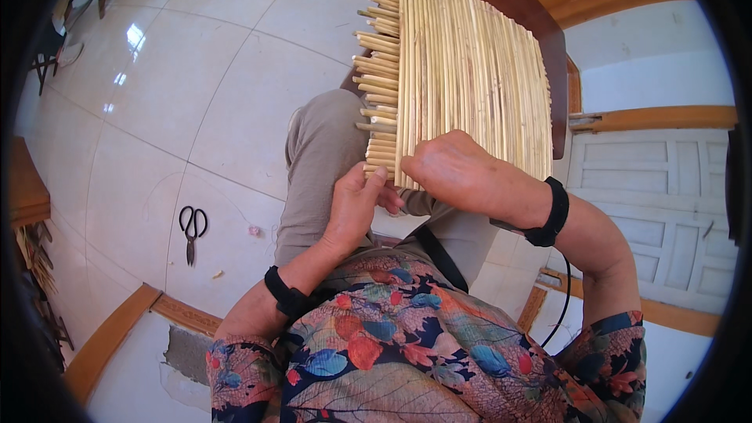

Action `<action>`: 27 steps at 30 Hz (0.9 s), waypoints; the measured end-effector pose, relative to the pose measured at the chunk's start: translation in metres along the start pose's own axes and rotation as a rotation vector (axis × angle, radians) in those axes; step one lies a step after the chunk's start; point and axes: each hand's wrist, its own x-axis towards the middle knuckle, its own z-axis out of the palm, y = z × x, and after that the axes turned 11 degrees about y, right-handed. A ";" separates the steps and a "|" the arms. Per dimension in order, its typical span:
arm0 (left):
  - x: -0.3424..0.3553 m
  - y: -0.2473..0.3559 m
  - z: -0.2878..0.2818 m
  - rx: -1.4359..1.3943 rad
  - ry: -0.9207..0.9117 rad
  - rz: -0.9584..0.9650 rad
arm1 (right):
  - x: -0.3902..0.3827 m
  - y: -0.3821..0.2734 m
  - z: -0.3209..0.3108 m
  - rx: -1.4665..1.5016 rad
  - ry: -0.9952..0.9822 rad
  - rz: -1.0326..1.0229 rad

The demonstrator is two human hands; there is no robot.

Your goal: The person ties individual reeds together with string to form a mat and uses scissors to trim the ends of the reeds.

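A panel of pale yellow reed stalks (474, 70) lies across a dark red-brown board, its near edge by my lap. Most stalks run toward me side by side; a layer of crosswise stalks sticks out past its left side with uneven ends. My left hand (355, 202) pinches the near left corner, thumb on top of the stalk ends and fingers underneath. Beside it, my right hand (454, 166) is curled closed over the same near edge, knuckles up. Its fingertips are hidden, so I cannot see what they grip.
Black-handled scissors (190, 233) lie on the tiled floor (227, 129) to my left, near small scraps and a faint thread. A dark red-brown board (554, 86) shows beyond the panel. At the right stands a white panelled door (650, 180); wooden furniture (29, 180) is at far left.
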 end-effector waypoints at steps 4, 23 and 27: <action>0.000 0.000 0.000 0.018 -0.004 -0.001 | -0.001 -0.004 -0.002 0.012 0.032 -0.004; 0.001 -0.001 -0.005 0.029 -0.029 -0.018 | -0.001 -0.007 0.000 0.055 -0.078 0.039; 0.002 -0.001 -0.005 0.003 -0.052 -0.019 | -0.003 -0.009 -0.001 0.092 -0.024 0.029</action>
